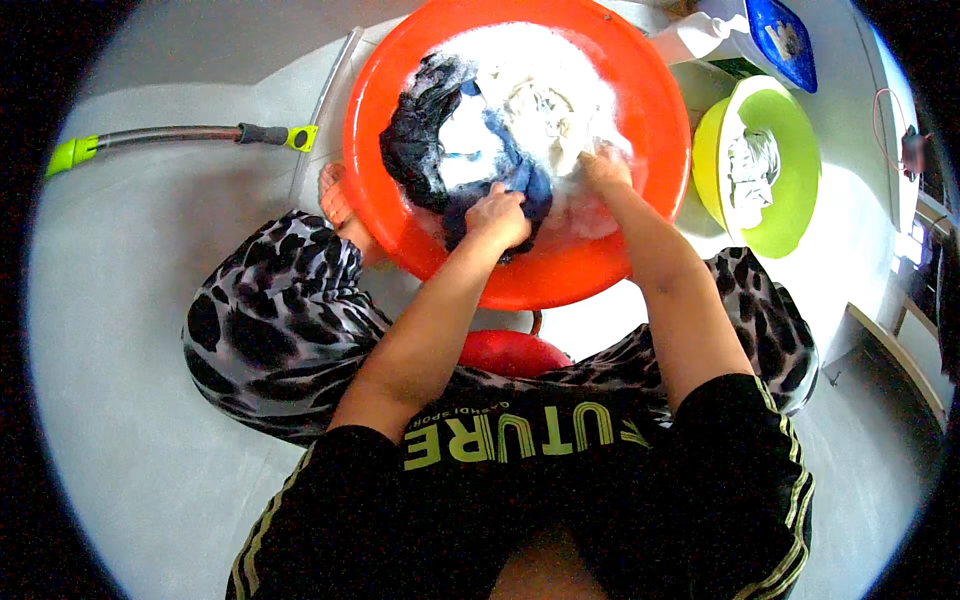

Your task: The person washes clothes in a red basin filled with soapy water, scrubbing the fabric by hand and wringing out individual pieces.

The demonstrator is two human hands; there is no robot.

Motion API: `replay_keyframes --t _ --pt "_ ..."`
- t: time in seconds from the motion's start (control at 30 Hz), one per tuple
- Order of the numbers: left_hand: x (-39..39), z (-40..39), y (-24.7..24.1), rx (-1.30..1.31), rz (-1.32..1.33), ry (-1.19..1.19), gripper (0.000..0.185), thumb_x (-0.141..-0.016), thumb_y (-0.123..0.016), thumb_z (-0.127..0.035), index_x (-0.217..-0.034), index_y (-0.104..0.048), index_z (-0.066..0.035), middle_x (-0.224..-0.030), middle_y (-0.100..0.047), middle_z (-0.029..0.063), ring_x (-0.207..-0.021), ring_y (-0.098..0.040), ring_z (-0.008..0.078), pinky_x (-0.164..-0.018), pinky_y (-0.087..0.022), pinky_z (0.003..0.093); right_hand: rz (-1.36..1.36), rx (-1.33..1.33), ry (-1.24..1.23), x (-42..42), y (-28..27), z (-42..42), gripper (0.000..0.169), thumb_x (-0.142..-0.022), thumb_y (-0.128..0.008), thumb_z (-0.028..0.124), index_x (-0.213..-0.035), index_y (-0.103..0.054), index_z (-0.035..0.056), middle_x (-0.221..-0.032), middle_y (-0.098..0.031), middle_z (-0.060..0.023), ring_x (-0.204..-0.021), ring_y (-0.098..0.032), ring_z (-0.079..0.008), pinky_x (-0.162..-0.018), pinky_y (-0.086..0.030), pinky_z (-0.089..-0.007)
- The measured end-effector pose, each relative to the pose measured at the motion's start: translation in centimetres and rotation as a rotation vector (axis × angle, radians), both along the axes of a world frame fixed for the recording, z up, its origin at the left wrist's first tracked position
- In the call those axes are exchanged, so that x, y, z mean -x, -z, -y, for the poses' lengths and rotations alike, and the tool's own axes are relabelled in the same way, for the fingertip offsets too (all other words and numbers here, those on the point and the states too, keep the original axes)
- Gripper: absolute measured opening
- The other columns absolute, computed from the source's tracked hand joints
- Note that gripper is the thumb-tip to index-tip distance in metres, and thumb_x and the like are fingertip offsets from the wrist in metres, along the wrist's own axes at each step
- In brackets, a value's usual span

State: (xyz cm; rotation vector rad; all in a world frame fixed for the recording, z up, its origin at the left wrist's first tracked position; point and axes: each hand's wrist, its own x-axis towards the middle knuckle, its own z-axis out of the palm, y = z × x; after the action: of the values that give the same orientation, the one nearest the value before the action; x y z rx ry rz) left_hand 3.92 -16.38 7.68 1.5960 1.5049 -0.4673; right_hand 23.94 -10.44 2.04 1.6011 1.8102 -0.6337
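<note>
A large red-orange plastic basin stands before me, holding wet clothes and white suds. My left hand rests on dark blue cloth near the basin's front; whether its fingers grip the cloth is not clear. At the right, my right hand touches the edge of a white cloth, its fingertips partly lost in the bright foam. Black cloth lies along the left side of the basin, beside the suds.
Right of the basin stands a yellow-green bowl with white cloth inside. Behind it are a white container with a blue lid and a white bottle. A tube with green ends lies at left. A red seat is beneath me.
</note>
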Motion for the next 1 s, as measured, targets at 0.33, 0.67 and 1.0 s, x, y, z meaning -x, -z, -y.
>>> replay_keyframes --t 0.33,0.67,1.0 --pt "0.2 -7.7 -4.2 0.501 1.471 -1.317 0.064 -0.087 -0.041 -0.056 -0.126 -0.045 -0.006 -0.115 -0.057 0.0087 -0.097 -0.054 0.0246 -0.085 -0.045 0.0362 -1.170 -0.719 0.482 10.3 -13.7 3.3 0.017 -0.074 -0.048 0.002 -0.082 -0.063 0.0023 -0.079 -0.063 -0.0142 -0.078 -0.059 -0.0231 -0.074 -0.046 -0.0339" --pt "3.0 -6.4 1.0 0.130 1.707 -1.221 0.046 -0.083 -0.056 -0.035 -0.119 -0.051 -0.006 -0.109 -0.058 0.0084 -0.093 -0.056 0.0203 -0.081 -0.048 0.0346 -0.718 -0.726 0.555 15.2 -17.7 3.6 0.047 -0.075 -0.061 0.037 -0.108 -0.057 0.0035 -0.087 -0.061 -0.0280 -0.088 -0.060 -0.0425 -0.080 -0.048 -0.0448" --pt "-0.5 -5.9 -5.1 0.112 1.325 -1.296 0.051 -0.079 -0.059 -0.024 -0.125 -0.040 -0.012 -0.109 -0.052 0.0096 -0.098 -0.053 0.0219 -0.082 -0.045 0.0370 -0.179 -0.545 0.879 0.2 -5.1 -5.6 0.058 -0.086 -0.046 0.050 -0.088 -0.062 -0.0058 -0.082 -0.064 -0.0232 -0.086 -0.062 -0.0361 -0.079 -0.048 -0.0428"
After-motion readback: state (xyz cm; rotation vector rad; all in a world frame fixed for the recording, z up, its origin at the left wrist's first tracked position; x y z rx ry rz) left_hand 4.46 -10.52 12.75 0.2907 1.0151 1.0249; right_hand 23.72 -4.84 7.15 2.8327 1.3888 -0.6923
